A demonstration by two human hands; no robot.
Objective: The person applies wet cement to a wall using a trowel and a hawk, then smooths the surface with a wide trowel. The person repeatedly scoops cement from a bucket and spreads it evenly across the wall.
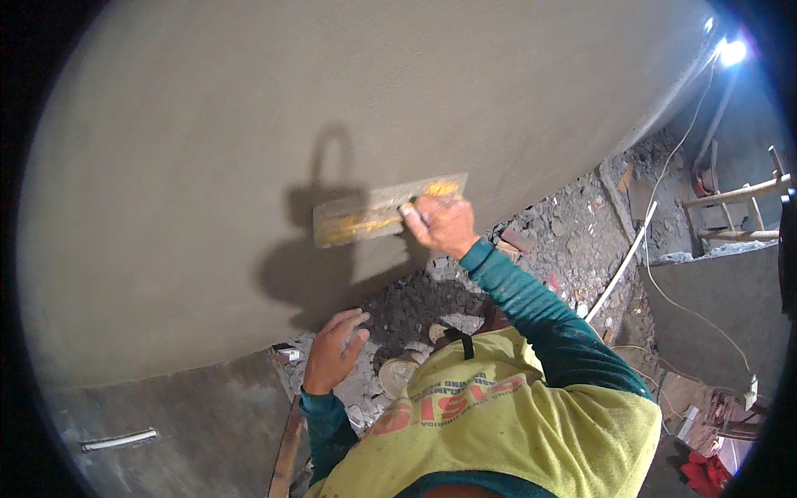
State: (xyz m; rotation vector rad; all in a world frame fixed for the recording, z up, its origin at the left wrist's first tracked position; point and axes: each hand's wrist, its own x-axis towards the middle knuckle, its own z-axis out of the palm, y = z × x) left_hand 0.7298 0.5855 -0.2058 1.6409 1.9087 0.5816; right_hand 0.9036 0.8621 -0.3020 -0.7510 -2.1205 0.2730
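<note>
My right hand (pixel 447 224) is closed around the handle of a rectangular plastering float (pixel 353 222), which is grey with worn yellow patches. The float lies against a broad wall of smooth grey-brown plaster (pixel 398 91), tilted a little up at its right end. My fingers hide most of its handle. Below and to the left, my left hand (pixel 334 353) is held near the wall's lower edge, thumb apart from the fingers and nothing seen in it. A dark shadow falls on the plaster left of the float.
Rubble (pixel 569 241) covers the ground along the wall's foot. A pale pole (pixel 618 266) lies there, with a loose cable (pixel 664 286) beside it. A wooden ladder (pixel 743 195) and a bright lamp (pixel 732 52) are at the far right. A round container (pixel 397 375) sits beside my body.
</note>
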